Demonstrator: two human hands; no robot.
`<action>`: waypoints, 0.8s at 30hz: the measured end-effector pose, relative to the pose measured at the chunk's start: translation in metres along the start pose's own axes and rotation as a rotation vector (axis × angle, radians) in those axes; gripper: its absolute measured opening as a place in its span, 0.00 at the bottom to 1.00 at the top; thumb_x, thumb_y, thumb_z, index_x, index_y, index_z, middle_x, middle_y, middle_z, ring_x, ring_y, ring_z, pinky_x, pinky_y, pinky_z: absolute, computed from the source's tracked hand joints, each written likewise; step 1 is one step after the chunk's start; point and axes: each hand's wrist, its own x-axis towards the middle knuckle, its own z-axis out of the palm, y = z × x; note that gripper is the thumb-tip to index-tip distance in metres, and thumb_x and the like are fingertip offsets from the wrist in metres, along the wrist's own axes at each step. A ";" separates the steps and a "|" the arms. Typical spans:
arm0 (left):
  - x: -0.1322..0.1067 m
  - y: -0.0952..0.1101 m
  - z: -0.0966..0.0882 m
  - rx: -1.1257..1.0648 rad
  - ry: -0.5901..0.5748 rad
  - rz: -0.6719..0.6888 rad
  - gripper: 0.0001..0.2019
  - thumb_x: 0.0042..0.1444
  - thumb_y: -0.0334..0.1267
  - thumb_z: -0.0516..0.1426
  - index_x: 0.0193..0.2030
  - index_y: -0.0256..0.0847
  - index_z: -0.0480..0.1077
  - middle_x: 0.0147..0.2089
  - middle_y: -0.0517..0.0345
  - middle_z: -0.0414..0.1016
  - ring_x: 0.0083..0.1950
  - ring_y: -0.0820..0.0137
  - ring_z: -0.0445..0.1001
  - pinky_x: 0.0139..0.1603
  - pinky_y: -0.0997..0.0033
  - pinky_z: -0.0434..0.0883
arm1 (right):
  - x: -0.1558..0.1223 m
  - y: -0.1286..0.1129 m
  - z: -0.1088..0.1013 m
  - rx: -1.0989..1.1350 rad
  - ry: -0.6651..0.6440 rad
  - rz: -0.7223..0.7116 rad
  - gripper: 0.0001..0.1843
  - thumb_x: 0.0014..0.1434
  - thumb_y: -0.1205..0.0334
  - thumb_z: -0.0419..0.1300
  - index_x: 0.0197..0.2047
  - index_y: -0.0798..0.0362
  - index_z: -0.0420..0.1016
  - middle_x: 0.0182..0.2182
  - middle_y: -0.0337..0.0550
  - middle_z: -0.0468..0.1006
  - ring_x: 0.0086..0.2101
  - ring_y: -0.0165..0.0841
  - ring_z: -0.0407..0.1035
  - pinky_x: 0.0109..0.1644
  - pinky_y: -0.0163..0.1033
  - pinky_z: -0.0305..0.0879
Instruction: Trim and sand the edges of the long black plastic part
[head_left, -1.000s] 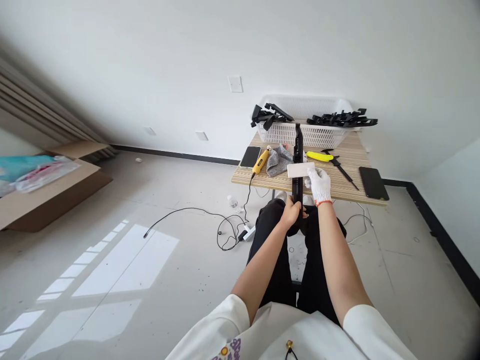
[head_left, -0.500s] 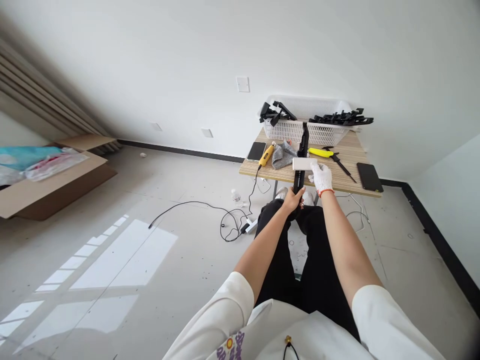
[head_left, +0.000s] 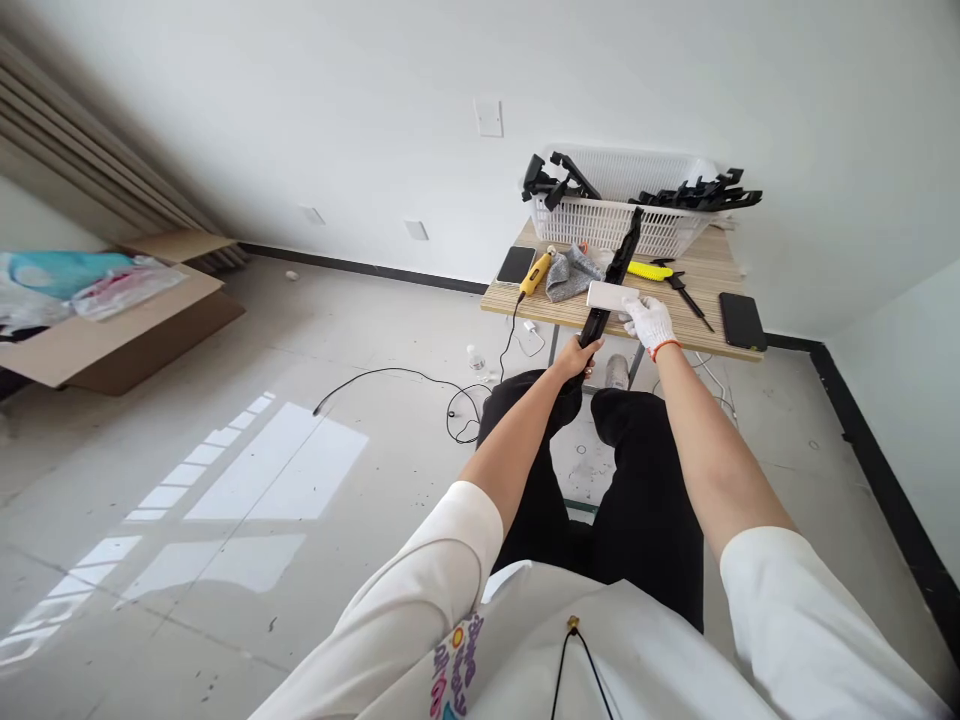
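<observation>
Tilted rightward now, the long black plastic part (head_left: 616, 280) is gripped by the bare left hand (head_left: 576, 357); the gloved right hand (head_left: 649, 322) apparently pinches a white block (head_left: 610, 296) against it.

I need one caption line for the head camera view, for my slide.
Bare left hand grips a long black part; gloved right hand holds a white block on it.

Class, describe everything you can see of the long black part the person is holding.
The black part is a long, narrow bar, apparently plastic, matte. It slants up and right over the table edge toward the basket. The bare left hand grips its lower end; the gloved right hand presses a white block across its middle.
</observation>
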 end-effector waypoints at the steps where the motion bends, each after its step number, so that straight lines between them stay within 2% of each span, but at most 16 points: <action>1: -0.001 0.002 0.000 0.005 -0.002 -0.004 0.19 0.58 0.48 0.65 0.41 0.43 0.58 0.19 0.72 0.62 0.14 0.79 0.59 0.19 0.76 0.61 | 0.000 0.001 0.000 0.008 -0.002 -0.004 0.14 0.58 0.55 0.67 0.34 0.54 0.68 0.20 0.38 0.73 0.15 0.23 0.59 0.14 0.28 0.55; 7: -0.005 0.005 0.007 0.016 -0.005 -0.045 0.16 0.62 0.49 0.60 0.40 0.44 0.58 0.19 0.71 0.61 0.15 0.79 0.58 0.21 0.75 0.63 | 0.003 0.007 0.001 0.020 -0.008 -0.034 0.13 0.58 0.55 0.67 0.34 0.55 0.70 0.22 0.41 0.75 0.15 0.23 0.59 0.15 0.29 0.55; 14: -0.009 0.009 0.007 0.014 -0.008 -0.109 0.18 0.62 0.51 0.60 0.38 0.43 0.57 0.19 0.68 0.62 0.15 0.78 0.59 0.21 0.75 0.64 | 0.005 0.011 0.002 -0.032 0.037 -0.057 0.14 0.58 0.53 0.66 0.37 0.56 0.72 0.24 0.42 0.77 0.16 0.23 0.62 0.17 0.28 0.58; 20: -0.008 0.012 0.000 0.016 -0.038 -0.078 0.19 0.59 0.51 0.63 0.38 0.43 0.58 0.19 0.69 0.62 0.14 0.78 0.59 0.20 0.75 0.63 | 0.010 0.009 0.000 -0.067 0.046 -0.077 0.17 0.56 0.50 0.68 0.34 0.55 0.72 0.22 0.42 0.76 0.16 0.25 0.64 0.15 0.29 0.59; 24: -0.004 0.011 0.001 -0.005 -0.038 -0.056 0.19 0.59 0.51 0.63 0.38 0.44 0.57 0.18 0.70 0.62 0.14 0.78 0.59 0.19 0.76 0.62 | 0.012 0.011 -0.001 -0.078 0.042 -0.084 0.17 0.56 0.48 0.67 0.34 0.54 0.71 0.23 0.40 0.77 0.16 0.25 0.65 0.16 0.29 0.60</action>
